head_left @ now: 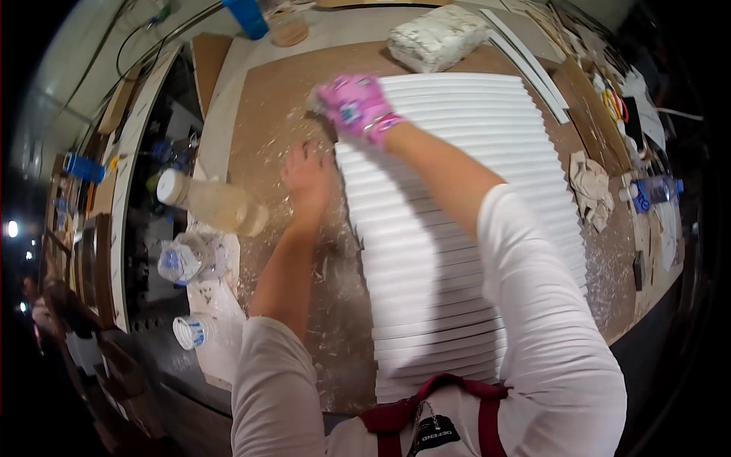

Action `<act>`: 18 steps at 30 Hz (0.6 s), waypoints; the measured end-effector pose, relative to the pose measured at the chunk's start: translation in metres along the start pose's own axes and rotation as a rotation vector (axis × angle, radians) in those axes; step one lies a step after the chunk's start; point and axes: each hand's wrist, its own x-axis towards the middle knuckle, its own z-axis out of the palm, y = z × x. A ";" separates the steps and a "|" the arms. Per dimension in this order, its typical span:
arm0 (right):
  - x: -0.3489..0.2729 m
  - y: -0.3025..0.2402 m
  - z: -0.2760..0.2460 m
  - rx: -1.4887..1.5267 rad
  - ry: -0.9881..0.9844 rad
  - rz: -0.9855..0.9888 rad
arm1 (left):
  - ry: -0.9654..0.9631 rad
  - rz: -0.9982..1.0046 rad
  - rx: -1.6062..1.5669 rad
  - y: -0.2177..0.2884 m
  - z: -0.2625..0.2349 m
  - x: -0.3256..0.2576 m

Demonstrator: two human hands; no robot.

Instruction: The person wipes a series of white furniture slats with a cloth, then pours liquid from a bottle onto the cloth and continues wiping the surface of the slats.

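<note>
Find the white strips (400,240) just right of the left hand (308,179) and running from the right hand (352,105) back toward the wearer, laid side by side on the brown board (263,103). See the left hand bare, palm down, fingers slightly apart, gripping nothing visible, just beside the uneven left ends. See the right hand in a pink patterned glove (381,126) at the far left corner, a pale thing (314,100) at its fingertips; too blurred to tell whether clamped on it.

For good work, judging from this pose, guide the glove along evenly, with light, flat pressure, so as not to lift or skew any strip. Steady the nearby ends with the left fingers, clear of the glove's path. Mind the bottle (225,206) left of the left hand, and hold the right sleeve (529,251) off the strips.
</note>
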 end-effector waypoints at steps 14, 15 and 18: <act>-0.083 0.114 -0.062 -0.088 0.102 0.049 | -0.012 0.010 0.000 0.006 0.003 0.000; -0.068 0.077 -0.052 0.057 0.044 0.060 | -0.022 0.001 -0.018 0.004 0.001 0.000; -0.063 0.075 -0.030 0.187 -0.145 0.397 | -0.026 0.000 -0.001 -0.004 -0.002 -0.001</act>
